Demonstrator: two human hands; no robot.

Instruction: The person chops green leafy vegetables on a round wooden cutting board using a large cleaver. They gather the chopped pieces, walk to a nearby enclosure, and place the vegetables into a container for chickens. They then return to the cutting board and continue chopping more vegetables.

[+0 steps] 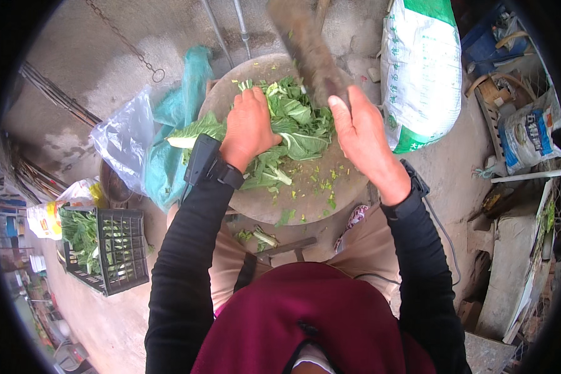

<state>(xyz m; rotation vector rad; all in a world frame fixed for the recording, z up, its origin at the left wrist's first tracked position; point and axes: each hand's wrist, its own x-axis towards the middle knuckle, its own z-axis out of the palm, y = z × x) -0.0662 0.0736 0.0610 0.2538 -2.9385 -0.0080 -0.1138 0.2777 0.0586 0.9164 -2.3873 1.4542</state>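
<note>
Grey-brown and round, the flat, worn chopping surface (340, 181) stands before my knees. Its widest open stretch is the near right part, dotted with small yellow-green scraps (323, 182). The heap of loose leafy greens with pale stems (305, 124) covers the middle and far half of the surface, and one long leaf (196, 132) pokes out past the left edge. My left hand (250, 128) presses down on the heap left of the surface's middle, fingers together, clasping leaves. My right hand (368, 134), above the right edge, is closed around the end of a broad brown chopping tool (305, 53); its blurred length reaches beyond the far edge, and I cannot tell whether it touches the greens.

Just beyond the right edge, a tall white-and-green woven sack (421, 71) crowds the room beside my right hand. Against the left edge slumps a crumpled teal plastic bag (168, 159), with a clear plastic bag (124, 140) just outside it. Farther left and nearer me than the surface, a black slatted plastic crate (126, 252) holds more greens (81, 234). Thin metal rods (217, 34) rise past the far edge, and a few leafy offcuts (262, 237) lie beneath the near one.
</note>
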